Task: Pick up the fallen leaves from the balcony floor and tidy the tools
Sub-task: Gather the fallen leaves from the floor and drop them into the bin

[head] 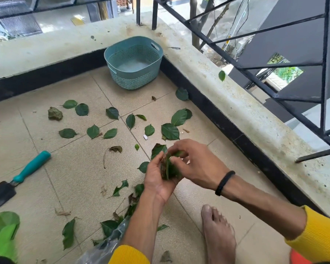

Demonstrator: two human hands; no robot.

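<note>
Near the middle of the balcony floor (80, 168), a bunch of leaves (168, 168) sits in the left hand (156, 178), which is turned palm up with its fingers (157, 159) curled around the bunch. The right hand (194, 162) reaches in from the side and above, its fingers (176, 149) bent and pinching at the top of the same bunch, so both hands are closed on the leaves. A black band (224, 182) circles the right wrist, and yellow sleeves (320, 239) are pushed up both forearms. More loose leaves (112, 128) lie scattered over the tiles beyond the hands, toward the far corner, and others (108, 227) lie closer in, under and beside the left forearm, some green and some brown and curled. A crumpled piece of clear plastic (107, 244) lies beside the left forearm near the bottom edge; what it holds cannot be told. At the left edge of the floor a trowel (17, 180) lies flat, its teal handle pointing toward the leaves and its dark blade toward the edge, well apart from the hands. In the far corner, against the low wall (246, 115), stands a teal basket (134, 62) with perforated sides; its pale bottom shows and no leaves are seen in it. One leaf (221, 75) rests on top of the low wall by the black railing (274, 77). A bare foot (217, 233) stands on the tiles just below the right forearm.
</note>
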